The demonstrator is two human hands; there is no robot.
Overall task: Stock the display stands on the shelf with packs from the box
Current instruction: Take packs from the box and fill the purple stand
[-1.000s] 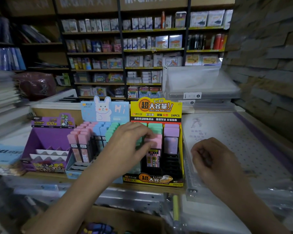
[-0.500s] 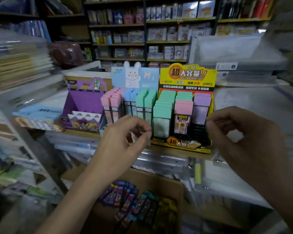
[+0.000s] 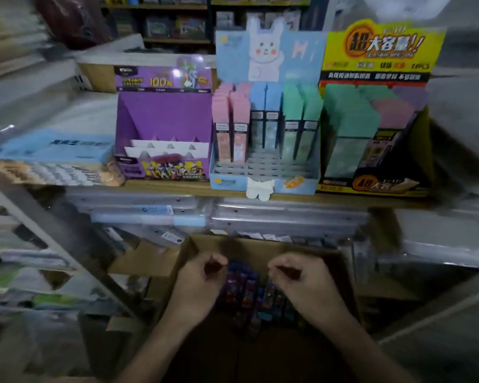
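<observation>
Both hands hang low over the open brown cardboard box (image 3: 147, 261). The left hand (image 3: 202, 283) and the right hand (image 3: 299, 283) each have the fingers loosely curled toward the thumb. Neither seems to have hold of anything, though the frame is blurred. Between and just under them lie the dark purple-and-blue packs (image 3: 246, 286), standing in rows inside the box.

Up ahead of the hands, on the wooden shelf (image 3: 177, 187), three stands sit side by side and touching. The purple cardboard stand (image 3: 163, 114), up and left of the left hand, shows only its bare white stepped tiers, so it looks wholly unstocked. It is probably where these packs belong (the colours match). The pale-blue rabbit-topped stand (image 3: 263, 172), straight above the hands, has pink, blue and green packs at the back and empty slots in front. The yellow stand (image 3: 379, 48), up and right of the right hand, looks nearly full. By my reckoning, most of the work is still ahead.

As for room, a stack of clear plastic folders (image 3: 274, 217) under the shelf juts over the box's far rim. A lifted pack must come back toward the body before it rises past the shelf's front edge. A grey slanted metal upright (image 3: 53, 244) stands well out to the left of the left hand.
</observation>
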